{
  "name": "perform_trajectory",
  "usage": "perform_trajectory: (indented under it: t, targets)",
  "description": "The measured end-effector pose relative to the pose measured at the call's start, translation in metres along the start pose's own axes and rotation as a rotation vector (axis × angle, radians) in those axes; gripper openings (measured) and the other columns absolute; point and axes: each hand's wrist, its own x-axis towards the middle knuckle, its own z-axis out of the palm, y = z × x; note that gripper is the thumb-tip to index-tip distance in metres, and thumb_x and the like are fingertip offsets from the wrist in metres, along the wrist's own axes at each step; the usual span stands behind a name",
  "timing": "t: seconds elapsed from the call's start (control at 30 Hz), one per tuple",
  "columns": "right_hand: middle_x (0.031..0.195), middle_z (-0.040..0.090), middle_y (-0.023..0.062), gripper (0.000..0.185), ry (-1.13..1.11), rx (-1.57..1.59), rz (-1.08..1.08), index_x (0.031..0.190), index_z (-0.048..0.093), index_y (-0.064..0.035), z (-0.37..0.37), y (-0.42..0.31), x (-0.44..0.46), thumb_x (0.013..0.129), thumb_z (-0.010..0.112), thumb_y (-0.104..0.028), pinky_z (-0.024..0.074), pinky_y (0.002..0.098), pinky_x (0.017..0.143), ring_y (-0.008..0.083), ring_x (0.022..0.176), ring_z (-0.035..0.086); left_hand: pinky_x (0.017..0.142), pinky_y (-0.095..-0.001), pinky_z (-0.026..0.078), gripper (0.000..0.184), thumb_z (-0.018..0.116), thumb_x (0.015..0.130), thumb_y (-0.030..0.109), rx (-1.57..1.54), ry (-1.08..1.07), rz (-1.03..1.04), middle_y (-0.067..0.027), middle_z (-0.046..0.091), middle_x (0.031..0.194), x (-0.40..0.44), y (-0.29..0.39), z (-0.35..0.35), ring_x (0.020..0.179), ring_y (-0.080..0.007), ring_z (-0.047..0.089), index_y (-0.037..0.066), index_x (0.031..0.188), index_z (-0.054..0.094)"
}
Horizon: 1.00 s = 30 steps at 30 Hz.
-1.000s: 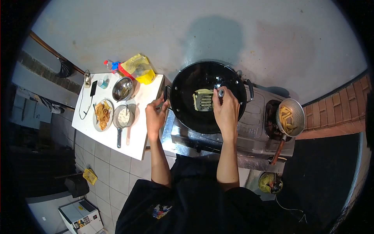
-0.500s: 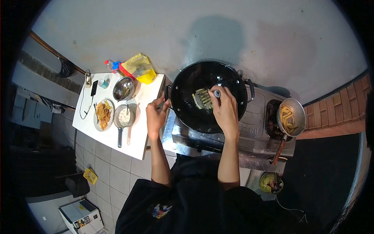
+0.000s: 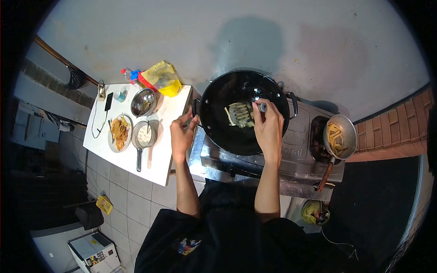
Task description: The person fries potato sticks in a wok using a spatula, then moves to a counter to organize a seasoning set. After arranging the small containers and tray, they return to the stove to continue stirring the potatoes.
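Observation:
A large black wok (image 3: pixel 223 136) sits on the stove, with pale yellow strips of food (image 3: pixel 229 119) near its middle. My right hand (image 3: pixel 268 129) is closed around the handle of a slotted turner (image 3: pixel 241 113), whose end points up past my thumb. The slotted head lies over the food, partly covering it. At the wok's left side, my left hand (image 3: pixel 182 139) has its fingers curled at the lower end of the wok handle (image 3: pixel 196 109). The exact grip is partly hidden by the fingers.
A saucepan of fries (image 3: pixel 336 137) sits on the right burner. The white table (image 3: pixel 159 159) at left holds a plate of fried food (image 3: pixel 119 132), a small pan with white contents (image 3: pixel 144 135), a metal bowl (image 3: pixel 144 102) and a yellow bag (image 3: pixel 169 84).
My right hand and the turner have shifted slightly to the right in the wok. The turner's head covers the food differently. My left hand stays at the wok handle.

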Motion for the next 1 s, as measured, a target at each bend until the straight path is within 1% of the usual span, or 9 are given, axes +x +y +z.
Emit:
perform_trajectory:
  t: [0.03, 0.27, 0.37, 0.43, 0.57, 0.63, 0.87, 0.93, 1.0]
  targets:
    - [0.090, 0.062, 0.0194, 0.017, -0.008, 0.001, 0.008, 0.101, 0.062, 0.0035, 0.000, 0.000, 0.000, 0.093, 0.059, -0.012, 0.0491, 0.0403, 0.066, 0.0335, 0.073, 0.065, 0.079, -0.0373, 0.053, 0.029, 0.071, 0.085, 0.014, -0.034, 0.015, -0.025, -0.0200, 0.068, 0.108, -0.001, 0.001, 0.000, 0.091, -0.0202, 0.068, -0.004, 0.108, 0.068]
    - [0.091, 0.061, 0.0191, 0.017, -0.065, -0.011, -0.051, 0.102, 0.062, 0.0021, -0.007, 0.000, 0.000, 0.091, 0.061, -0.011, 0.0491, 0.0414, 0.068, 0.0359, 0.077, 0.064, 0.080, -0.0368, 0.052, 0.028, 0.071, 0.085, 0.014, -0.049, 0.018, -0.029, -0.0192, 0.068, 0.109, -0.001, 0.000, 0.000, 0.088, -0.0182, 0.067, -0.004, 0.107, 0.068]
    - [0.091, 0.060, 0.0187, 0.018, -0.070, 0.000, -0.075, 0.104, 0.062, 0.0013, -0.010, -0.002, 0.001, 0.091, 0.061, -0.010, 0.0489, 0.0414, 0.067, 0.0360, 0.077, 0.063, 0.080, -0.0373, 0.052, 0.029, 0.071, 0.086, 0.014, -0.024, 0.018, -0.020, -0.0192, 0.069, 0.108, 0.000, -0.005, 0.001, 0.088, -0.0181, 0.067, -0.003, 0.109, 0.068]
    - [0.091, 0.059, 0.0180, 0.018, -0.027, 0.019, -0.113, 0.106, 0.062, 0.0012, -0.010, -0.002, 0.001, 0.090, 0.062, -0.008, 0.0485, 0.0396, 0.064, 0.0340, 0.073, 0.063, 0.074, -0.0320, 0.055, 0.038, 0.067, 0.090, 0.016, 0.027, -0.010, 0.038, -0.0185, 0.070, 0.100, 0.000, -0.008, 0.000, 0.090, -0.0176, 0.064, 0.002, 0.124, 0.061]
    - [0.090, 0.059, 0.0172, 0.019, 0.029, 0.042, -0.126, 0.106, 0.061, 0.0009, -0.010, -0.002, 0.001, 0.089, 0.063, -0.007, 0.0480, 0.0364, 0.060, 0.0300, 0.069, 0.062, 0.073, -0.0319, 0.055, 0.037, 0.067, 0.090, 0.015, 0.018, -0.016, 0.036, -0.0187, 0.069, 0.101, -0.001, -0.007, 0.000, 0.091, -0.0178, 0.064, 0.002, 0.124, 0.061]
    - [0.090, 0.060, 0.0167, 0.019, 0.057, 0.056, -0.107, 0.106, 0.062, 0.0008, -0.011, -0.003, 0.001, 0.089, 0.064, -0.006, 0.0474, 0.0343, 0.057, 0.0266, 0.066, 0.061, 0.074, -0.0322, 0.055, 0.038, 0.067, 0.090, 0.016, 0.003, -0.027, 0.013, -0.0204, 0.069, 0.106, -0.001, -0.005, 0.000, 0.093, -0.0186, 0.065, 0.000, 0.124, 0.061]
    - [0.090, 0.060, 0.0162, 0.019, 0.066, 0.053, -0.106, 0.107, 0.062, 0.0010, -0.007, 0.008, 0.002, 0.089, 0.064, -0.007, 0.0474, 0.0336, 0.057, 0.0262, 0.067, 0.062, 0.075, -0.0329, 0.056, 0.039, 0.067, 0.090, 0.016, -0.008, -0.033, 0.003, -0.0229, 0.066, 0.112, -0.002, 0.002, -0.002, 0.097, -0.0213, 0.066, -0.004, 0.122, 0.060]
    - [0.090, 0.060, 0.0163, 0.020, 0.107, 0.045, -0.189, 0.107, 0.061, 0.0012, -0.003, 0.013, 0.004, 0.089, 0.064, -0.007, 0.0477, 0.0347, 0.058, 0.0271, 0.068, 0.062, 0.076, -0.0333, 0.056, 0.038, 0.067, 0.090, 0.016, 0.012, -0.036, -0.018, -0.0229, 0.066, 0.112, -0.002, 0.003, -0.001, 0.097, -0.0223, 0.066, -0.004, 0.122, 0.060]
    - [0.090, 0.060, 0.0165, 0.020, 0.068, 0.078, -0.125, 0.107, 0.061, 0.0009, 0.001, 0.013, 0.002, 0.089, 0.064, -0.008, 0.0478, 0.0356, 0.058, 0.0277, 0.068, 0.062, 0.076, -0.0334, 0.056, 0.038, 0.067, 0.090, 0.016, 0.006, -0.034, -0.011, -0.0228, 0.066, 0.112, -0.003, 0.007, -0.002, 0.097, -0.0222, 0.066, -0.004, 0.122, 0.060]
